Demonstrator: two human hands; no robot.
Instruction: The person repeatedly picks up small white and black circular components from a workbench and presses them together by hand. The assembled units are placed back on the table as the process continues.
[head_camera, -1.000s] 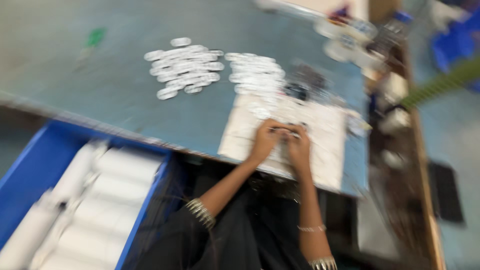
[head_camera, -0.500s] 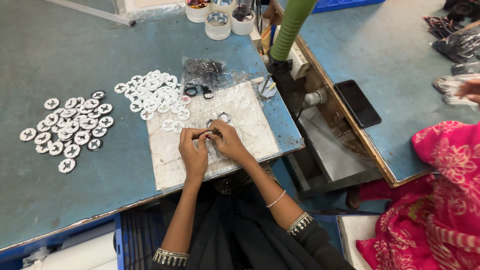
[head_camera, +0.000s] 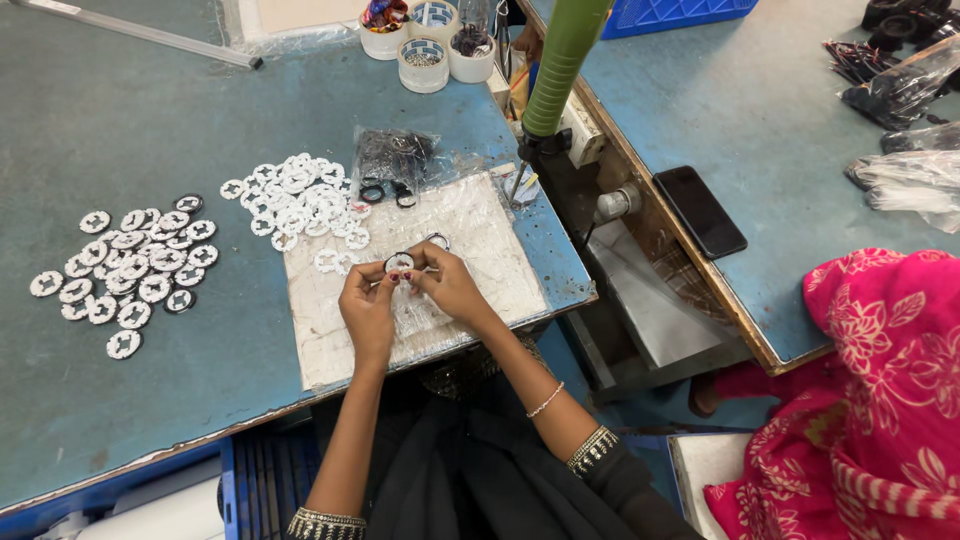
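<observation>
White disc (head_camera: 399, 263) half hidden between both hands' fingers (head_camera: 383, 279).

Ring-and-disc piece (head_camera: 399, 263) now slightly higher

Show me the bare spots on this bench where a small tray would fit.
Bare table lies left of the cups, above both piles of white discs. A second strip runs along the near edge, left of the left hand. The plastic mat under both hands, right hand included, is crowded.
</observation>
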